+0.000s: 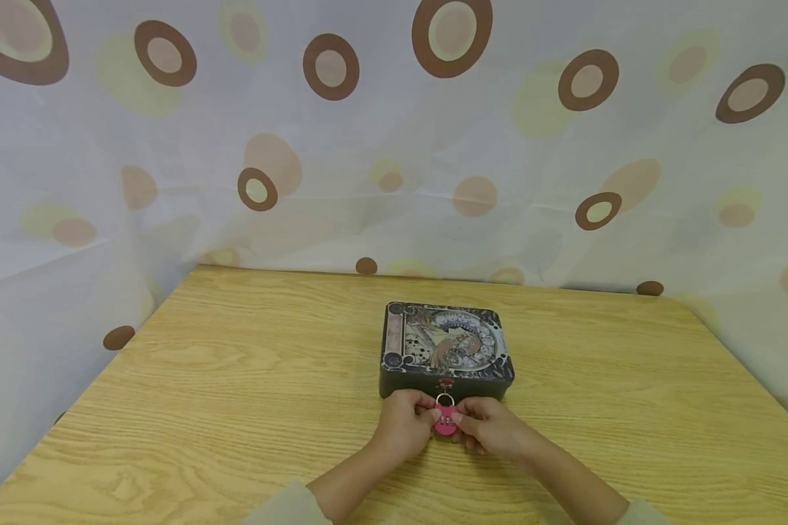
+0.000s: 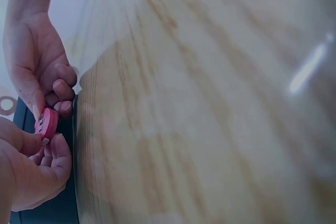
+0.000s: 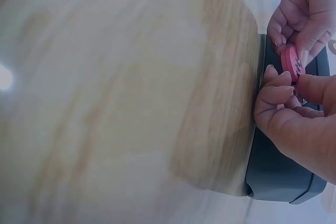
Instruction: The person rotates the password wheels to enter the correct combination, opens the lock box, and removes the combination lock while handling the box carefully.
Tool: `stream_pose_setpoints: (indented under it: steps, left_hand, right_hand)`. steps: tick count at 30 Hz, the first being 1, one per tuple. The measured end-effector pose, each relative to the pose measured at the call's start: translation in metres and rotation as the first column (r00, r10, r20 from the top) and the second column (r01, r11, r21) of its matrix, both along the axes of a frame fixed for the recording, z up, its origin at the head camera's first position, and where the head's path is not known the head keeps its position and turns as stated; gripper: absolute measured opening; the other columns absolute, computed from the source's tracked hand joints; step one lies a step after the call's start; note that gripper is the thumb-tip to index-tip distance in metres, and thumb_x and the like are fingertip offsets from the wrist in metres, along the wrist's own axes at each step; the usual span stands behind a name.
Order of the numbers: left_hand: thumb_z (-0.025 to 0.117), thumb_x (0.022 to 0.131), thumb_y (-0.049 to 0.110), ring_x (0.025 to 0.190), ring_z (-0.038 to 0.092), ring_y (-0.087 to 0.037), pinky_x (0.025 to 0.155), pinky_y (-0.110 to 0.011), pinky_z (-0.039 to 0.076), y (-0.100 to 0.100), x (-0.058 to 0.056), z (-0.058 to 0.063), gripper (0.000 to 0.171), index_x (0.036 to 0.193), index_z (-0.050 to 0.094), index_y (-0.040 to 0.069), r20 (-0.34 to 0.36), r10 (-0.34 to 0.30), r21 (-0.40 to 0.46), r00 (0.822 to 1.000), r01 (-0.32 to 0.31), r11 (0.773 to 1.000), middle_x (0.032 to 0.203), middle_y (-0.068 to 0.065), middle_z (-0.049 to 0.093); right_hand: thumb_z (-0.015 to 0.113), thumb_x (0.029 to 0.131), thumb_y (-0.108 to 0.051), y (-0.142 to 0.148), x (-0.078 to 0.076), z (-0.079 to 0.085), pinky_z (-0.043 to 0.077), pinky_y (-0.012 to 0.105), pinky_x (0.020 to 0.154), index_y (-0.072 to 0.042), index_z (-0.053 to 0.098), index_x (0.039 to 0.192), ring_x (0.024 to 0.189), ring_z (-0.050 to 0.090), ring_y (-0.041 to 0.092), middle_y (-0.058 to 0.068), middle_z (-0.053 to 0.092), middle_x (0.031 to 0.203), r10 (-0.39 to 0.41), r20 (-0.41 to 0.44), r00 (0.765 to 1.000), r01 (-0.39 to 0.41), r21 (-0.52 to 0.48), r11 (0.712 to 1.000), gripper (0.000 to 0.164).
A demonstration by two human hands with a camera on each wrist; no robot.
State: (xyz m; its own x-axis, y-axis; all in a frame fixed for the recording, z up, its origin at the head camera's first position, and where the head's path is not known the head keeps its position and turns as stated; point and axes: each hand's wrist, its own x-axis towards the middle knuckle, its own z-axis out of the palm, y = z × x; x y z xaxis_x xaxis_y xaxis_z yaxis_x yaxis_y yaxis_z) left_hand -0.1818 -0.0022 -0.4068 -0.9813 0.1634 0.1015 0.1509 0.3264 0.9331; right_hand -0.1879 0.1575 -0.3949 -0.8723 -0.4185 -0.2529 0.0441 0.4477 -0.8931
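Observation:
A pink combination padlock [image 1: 445, 424] hangs upright at the front of a dark box [image 1: 412, 382] with a picture on its lid, its silver shackle up at the red-and-metal clasp [image 1: 446, 383]. Whether the shackle is locked, I cannot tell. My left hand [image 1: 402, 428] pinches the padlock's left side between thumb and fingers. From the other side my right hand [image 1: 497, 432] pinches it too, thumb beside the number dials. Both wrist views show the pink padlock [image 2: 47, 122] edge-on between the hands, close to the box's dark side [image 3: 278, 166].
The box rests on a wood-grain table [image 1: 236, 379], lid down. Behind the table and at its sides hangs a white curtain [image 1: 394, 131] with brown and beige ovals.

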Motion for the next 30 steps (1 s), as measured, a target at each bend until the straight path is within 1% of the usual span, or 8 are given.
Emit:
stream_pose_setpoints:
  steps: [8,19,25,30]
  left_hand:
    - [0.061,0.082,-0.004,0.059,0.052,-0.010,0.050,-0.017,0.044,0.0001,-0.0002,-0.0005,0.008,0.081,0.063,-0.011,-0.005,0.004,-0.007,1.000,-0.004,1.000,0.069,-0.014,0.062]
    - [0.061,0.081,-0.006,0.061,0.051,-0.010,0.052,-0.018,0.044,-0.0006,-0.0002,0.0009,0.007,0.081,0.064,-0.012,-0.017,0.001,-0.017,1.000,-0.001,1.000,0.071,-0.015,0.063]
    - [0.061,0.081,-0.006,0.061,0.051,-0.009,0.052,-0.018,0.044,-0.0007,-0.0006,0.0002,0.007,0.081,0.064,-0.012,-0.029,-0.001,-0.023,1.000,0.000,1.000,0.070,-0.014,0.062]
    - [0.061,0.081,-0.005,0.060,0.050,-0.010,0.052,-0.018,0.044,-0.0006,-0.0006,0.0003,0.007,0.081,0.064,-0.011,-0.014,0.002,-0.020,1.000,-0.002,1.000,0.069,-0.013,0.062]
  right_hand:
    - [0.043,0.096,-0.010,0.0003,-0.0012,-0.0018,0.037,0.019,0.048,0.008,0.055,0.090,0.055,0.043,0.009,0.001,0.057,0.071,0.003,0.001,1.000,-0.003,0.002,1.000,0.023]
    - [0.045,0.095,-0.013,0.0023,-0.0013,-0.0016,0.038,0.019,0.051,0.008,0.055,0.094,0.059,0.045,0.008,-0.001,0.056,0.072,-0.020,0.030,0.999,0.021,-0.040,0.999,0.024]
    - [0.048,0.094,-0.013,0.0030,-0.0019,-0.0023,0.038,0.019,0.051,0.008,0.054,0.096,0.060,0.044,0.009,0.000,0.050,0.068,-0.026,0.032,0.999,0.027,-0.040,0.999,0.022]
    - [0.051,0.092,-0.011,0.0027,-0.0018,-0.0042,0.037,0.019,0.050,0.008,0.052,0.096,0.058,0.043,0.010,0.000,0.047,0.065,-0.021,0.014,1.000,0.022,-0.043,0.999,0.019]
